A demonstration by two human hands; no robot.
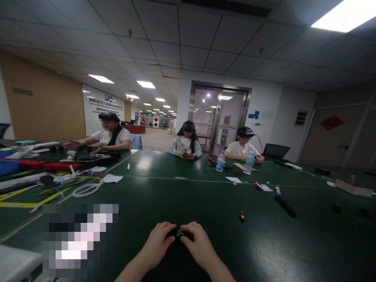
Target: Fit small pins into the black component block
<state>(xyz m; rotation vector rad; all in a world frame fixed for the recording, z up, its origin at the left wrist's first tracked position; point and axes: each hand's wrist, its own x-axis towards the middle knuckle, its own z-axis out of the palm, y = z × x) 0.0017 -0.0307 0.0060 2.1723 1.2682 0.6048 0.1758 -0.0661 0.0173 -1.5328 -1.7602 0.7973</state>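
Observation:
Both my hands are at the near middle of the dark green table (141,223). Between them is a small black object (178,234) with a yellowish part in its middle; its kind is too small and dark to make out. My left hand (158,241) has its thumb and fingers closed on the object's left end. On the opposite end, my right hand (197,239) grips with bent fingers and thumb, hiding much of that side. A small red and dark item (241,216) lies on the table to the right of my hands.
A black-handled tool (285,205) and paper scraps (264,187) lie to the right. Two water bottles (219,162) stand farther back. Coiled white cable (86,190), wires and a blue bin (8,167) crowd the left. Three people (185,145) sit across the table.

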